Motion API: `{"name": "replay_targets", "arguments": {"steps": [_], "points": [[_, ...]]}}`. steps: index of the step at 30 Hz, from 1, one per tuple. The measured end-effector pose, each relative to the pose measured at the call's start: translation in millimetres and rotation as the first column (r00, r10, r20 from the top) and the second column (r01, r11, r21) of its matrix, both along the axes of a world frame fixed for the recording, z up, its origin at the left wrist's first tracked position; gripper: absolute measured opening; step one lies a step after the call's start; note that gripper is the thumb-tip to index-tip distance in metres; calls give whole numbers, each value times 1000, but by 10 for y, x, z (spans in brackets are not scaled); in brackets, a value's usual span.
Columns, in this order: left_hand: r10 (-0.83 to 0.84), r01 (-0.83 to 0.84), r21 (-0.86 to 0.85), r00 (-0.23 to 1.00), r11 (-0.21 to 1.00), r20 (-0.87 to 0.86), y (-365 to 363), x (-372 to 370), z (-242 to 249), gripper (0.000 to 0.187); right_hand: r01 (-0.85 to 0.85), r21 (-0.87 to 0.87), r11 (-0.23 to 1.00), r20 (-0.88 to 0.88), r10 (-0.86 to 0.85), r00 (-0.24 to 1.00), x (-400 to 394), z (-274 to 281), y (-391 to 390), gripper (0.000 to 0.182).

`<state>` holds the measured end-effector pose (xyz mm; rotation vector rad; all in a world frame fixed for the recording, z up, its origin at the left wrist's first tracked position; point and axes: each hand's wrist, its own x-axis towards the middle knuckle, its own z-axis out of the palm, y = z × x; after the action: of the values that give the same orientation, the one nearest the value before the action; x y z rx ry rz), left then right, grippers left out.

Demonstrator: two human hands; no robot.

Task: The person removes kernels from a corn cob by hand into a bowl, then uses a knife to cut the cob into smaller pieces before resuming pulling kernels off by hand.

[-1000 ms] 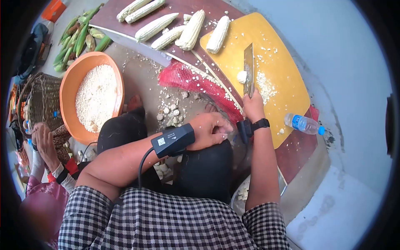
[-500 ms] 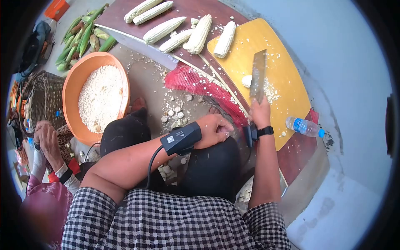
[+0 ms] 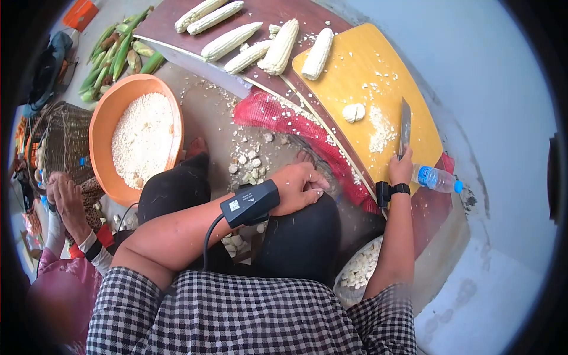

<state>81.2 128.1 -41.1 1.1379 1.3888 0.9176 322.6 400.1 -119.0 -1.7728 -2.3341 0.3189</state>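
My right hand (image 3: 402, 168) is closed round the handle of a kitchen knife (image 3: 405, 123). The blade points away from me over the right part of a yellow cutting board (image 3: 408, 77). Left of the blade lies a small heap of white corn kernels (image 3: 381, 131), with a short white corn cob piece (image 3: 354, 113) beside it. A whole peeled corn cob (image 3: 318, 54) rests on the board's far left edge. My left hand (image 3: 299, 188) lies on my knee, loosely curved with the thumb apart and nothing in it.
Several peeled cobs (image 3: 232, 42) lie on the dark red table (image 3: 171, 23). A water bottle (image 3: 436, 178) lies by my right hand. An orange basin (image 3: 97, 142) holds kernels. Unpeeled corn (image 3: 121, 53), a wicker basket (image 3: 64, 133) and another person's hands (image 3: 68, 201) are at left.
My right hand has moved right and toward me with the knife, away from the cob piece. The kernels and cob piece show more fully. My left hand stays on the knee.
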Motion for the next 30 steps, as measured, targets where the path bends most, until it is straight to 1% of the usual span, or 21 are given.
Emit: {"name": "replay_targets", "arguments": {"steps": [2,5,8,9,10,11,12,14,15,16,17,18,19,21,22,25,26,27,28,29,30], "points": [[20,-20,45,1000,999,-14,-11,5,-24,24,-75,62,995,19,74,997,103,-154,102,45],[32,-31,63,999,998,-28,-16,11,-44,24,-54,-4,999,301,53,952,-62,26,22,47],[40,-37,50,998,998,-45,-13,16,-18,23,-333,161,929,132,314,940,-409,215,-124,49],[41,-39,42,998,998,-53,-21,21,-2,23,-414,150,898,55,410,910,-579,295,-215,50],[43,-42,30,999,999,-20,-25,46,-9,23,-493,147,858,-27,502,865,-780,376,-316,51],[53,-53,20,999,998,4,-18,84,-29,22,-572,158,805,-115,591,799,-949,407,-358,52],[74,-74,11,997,997,9,-9,88,-49,22,-603,120,789,-35,610,791,-1031,395,-345,52],[142,-119,255,987,959,-71,-34,175,-152,22,-681,77,728,53,679,732,-1210,279,-341,52],[148,-129,213,986,969,-79,-47,179,-128,23,-695,81,715,68,692,719,-1244,138,-301,49],[131,-125,168,991,978,-23,-55,139,-33,23,-709,67,702,95,703,705,-1270,41,-258,45],[104,-102,184,995,978,-1,-55,112,-73,22,-719,41,693,154,707,690,-1263,-257,-93,42],[173,-164,264,985,950,-12,-96,140,-219,22,-763,171,624,183,741,647,-1247,-425,11,43],[73,-57,195,994,979,-78,-75,88,-312,21,-705,18,709,197,688,698,-1339,-214,-100,41],[120,-110,161,991,981,-55,-143,29,-326,21,-695,10,719,180,682,708,-1391,-118,-161,33],[132,-127,145,991,981,-27,-164,18,-330,21,-684,-11,729,199,672,713,-1409,-124,-154,33],[162,-169,93,984,981,74,-242,-48,-265,21,-707,33,707,46,705,707,-1391,-26,-232,40],[203,-209,122,978,970,57,-270,-50,-293,21,-702,33,712,-24,702,711,-1387,62,-291,43],[241,-245,154,970,957,41,-298,-34,-349,21,-713,50,700,-138,711,689,-1361,54,-299,49],[277,-277,188,961,942,29,-336,-70,-286,20,-685,18,728,-227,670,707,-1383,176,-416,50],[207,-212,109,977,971,52,-349,-139,-234,29,-687,31,726,-284,666,690,-1386,318,-517,51],[254,-254,135,967,958,14,-385,-180,-233,32,-688,42,724,-334,660,673,-1389,459,-647,52]]}}
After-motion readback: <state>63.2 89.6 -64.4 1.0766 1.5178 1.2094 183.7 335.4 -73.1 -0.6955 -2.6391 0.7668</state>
